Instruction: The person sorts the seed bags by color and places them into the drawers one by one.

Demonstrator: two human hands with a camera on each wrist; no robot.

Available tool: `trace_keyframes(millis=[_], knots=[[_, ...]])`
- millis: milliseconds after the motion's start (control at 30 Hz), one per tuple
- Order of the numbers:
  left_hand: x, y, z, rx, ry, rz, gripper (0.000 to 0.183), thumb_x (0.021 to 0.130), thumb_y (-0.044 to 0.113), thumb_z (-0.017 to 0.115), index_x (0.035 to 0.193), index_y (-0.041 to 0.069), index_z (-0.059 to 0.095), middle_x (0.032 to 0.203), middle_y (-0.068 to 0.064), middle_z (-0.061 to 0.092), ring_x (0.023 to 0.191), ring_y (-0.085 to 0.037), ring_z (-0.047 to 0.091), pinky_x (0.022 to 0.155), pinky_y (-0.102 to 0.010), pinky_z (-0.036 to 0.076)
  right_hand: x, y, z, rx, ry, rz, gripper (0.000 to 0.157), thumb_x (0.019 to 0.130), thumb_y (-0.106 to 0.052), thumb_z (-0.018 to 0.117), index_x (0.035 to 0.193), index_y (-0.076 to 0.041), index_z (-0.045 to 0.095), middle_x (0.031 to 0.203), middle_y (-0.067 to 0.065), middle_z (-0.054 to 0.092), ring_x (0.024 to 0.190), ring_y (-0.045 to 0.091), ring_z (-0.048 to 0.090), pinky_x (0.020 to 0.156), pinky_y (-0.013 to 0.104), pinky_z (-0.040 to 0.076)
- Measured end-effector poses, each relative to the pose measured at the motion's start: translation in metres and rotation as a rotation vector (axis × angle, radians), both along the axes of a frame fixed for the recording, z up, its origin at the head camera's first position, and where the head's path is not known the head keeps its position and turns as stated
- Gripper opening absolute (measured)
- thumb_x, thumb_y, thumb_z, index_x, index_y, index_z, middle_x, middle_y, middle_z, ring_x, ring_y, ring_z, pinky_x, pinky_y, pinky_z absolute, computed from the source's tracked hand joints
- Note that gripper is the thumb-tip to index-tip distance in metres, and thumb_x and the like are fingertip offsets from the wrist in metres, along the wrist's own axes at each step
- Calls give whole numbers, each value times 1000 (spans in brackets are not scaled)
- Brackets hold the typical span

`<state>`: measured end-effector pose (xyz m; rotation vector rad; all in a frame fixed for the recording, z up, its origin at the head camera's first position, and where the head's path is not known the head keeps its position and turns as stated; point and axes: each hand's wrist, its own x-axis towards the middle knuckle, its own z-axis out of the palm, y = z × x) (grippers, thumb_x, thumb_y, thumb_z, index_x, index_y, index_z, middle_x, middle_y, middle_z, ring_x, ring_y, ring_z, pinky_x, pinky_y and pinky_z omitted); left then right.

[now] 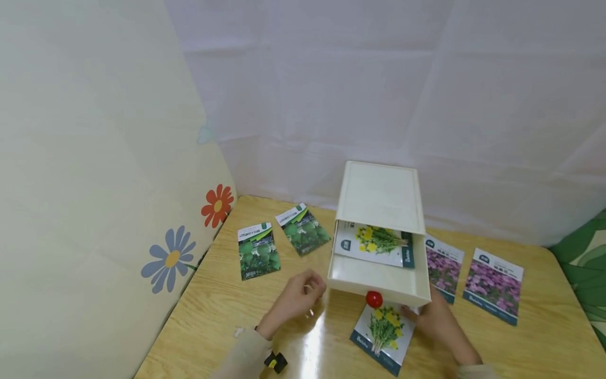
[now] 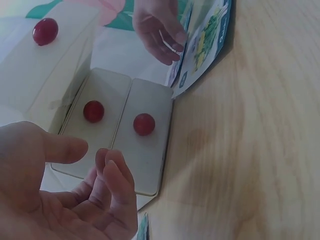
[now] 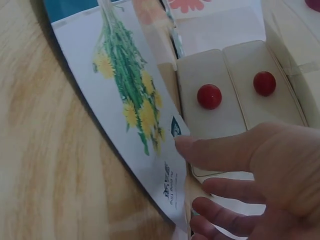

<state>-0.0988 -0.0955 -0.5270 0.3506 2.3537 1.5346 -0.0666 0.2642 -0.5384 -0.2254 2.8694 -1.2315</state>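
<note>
A white cabinet [image 1: 381, 195] with red round knobs has its top drawer [image 1: 374, 289] pulled out. Inside the drawer lies a seed packet [image 1: 374, 245] with yellow flowers. A second yellow-flower packet [image 1: 382, 337] is on the table below the drawer front. My right hand [image 1: 437, 321] is at that packet's edge beside the cabinet; in the right wrist view the thumb [image 3: 215, 152] overlaps the packet's edge, with the fingers spread beyond it. My left hand [image 1: 300, 295] is left of the drawer, fingers loosely bent and holding nothing. Two lower drawers show red knobs [image 2: 144, 124] in the left wrist view.
Two green-leaf packets, one farther left [image 1: 259, 251] and one nearer the cabinet [image 1: 303, 229], lie on the left. Right of the cabinet are two purple-flower packets, one partly hidden [image 1: 443, 268], one in full view [image 1: 494, 286]. White cloth [image 1: 303, 105] hangs behind the table.
</note>
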Motion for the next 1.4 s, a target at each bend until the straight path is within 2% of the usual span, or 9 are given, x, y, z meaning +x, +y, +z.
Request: trace_keyframes(millis=[200, 367, 500, 700, 933, 1100, 1233, 1333, 1400], knots=[[6, 6, -3, 3, -38, -27, 15, 105, 27, 67, 109, 13, 68, 96, 2, 69, 74, -10, 64, 60, -23, 57, 2, -2, -4, -26, -31, 12, 88, 78, 9, 85, 155, -2, 44, 148, 31, 56, 135, 58, 54, 110, 73, 43], [11, 11, -12, -8, -20, -63, 12, 104, 21, 67, 109, 11, 68, 94, 3, 70, 68, -6, 61, 57, -20, 55, 3, -4, -4, -14, -85, 2, 86, 80, 9, 84, 155, 0, 42, 149, 33, 53, 137, 60, 50, 112, 75, 40], [19, 18, -20, -10, -9, -102, 12, 101, 17, 70, 110, 10, 68, 93, 5, 69, 72, -4, 62, 63, -21, 57, 3, -5, -2, -1, -122, -4, 86, 81, 7, 84, 155, 2, 41, 151, 35, 51, 139, 61, 48, 111, 76, 39], [33, 32, -21, -17, -26, -159, 17, 95, 12, 73, 111, 8, 66, 92, 7, 69, 79, -3, 64, 72, -21, 59, 3, -5, -3, 32, -156, -22, 87, 80, 5, 86, 155, 3, 41, 152, 37, 49, 140, 62, 46, 113, 76, 37], [41, 44, -20, -86, -30, -192, 23, 98, 22, 76, 114, 7, 67, 96, 7, 68, 83, 0, 62, 74, -19, 58, 2, -3, -4, 65, -143, -40, 90, 77, 3, 89, 154, 6, 42, 149, 38, 51, 136, 63, 49, 111, 76, 40], [43, 48, -16, -90, -20, -201, 24, 98, 21, 77, 114, 6, 67, 97, 5, 67, 82, 0, 61, 71, -19, 57, -1, 2, -1, 97, -196, -54, 70, 83, -2, 87, 145, 5, 54, 143, 37, 58, 130, 59, 57, 107, 71, 50], [44, 48, -15, -84, -26, -199, 23, 96, 17, 78, 112, 4, 68, 96, 5, 67, 81, 1, 61, 70, -19, 57, -3, 8, 0, 98, -234, -53, 48, 89, -3, 81, 133, 5, 64, 123, 31, 71, 109, 46, 71, 92, 59, 62], [44, 48, -16, -85, -13, -199, 22, 96, 15, 78, 112, 4, 68, 97, 4, 68, 82, 3, 62, 72, -18, 57, -3, 12, 0, 86, -227, -30, 36, 93, -2, 76, 127, 7, 67, 111, 24, 75, 97, 36, 73, 82, 52, 64], [43, 48, -17, -86, -4, -199, 21, 96, 15, 78, 112, 4, 68, 97, 2, 69, 82, 3, 62, 72, -17, 57, -4, 15, 0, 80, -216, -19, 31, 95, -1, 74, 124, 8, 68, 109, 24, 76, 97, 38, 74, 82, 53, 64]])
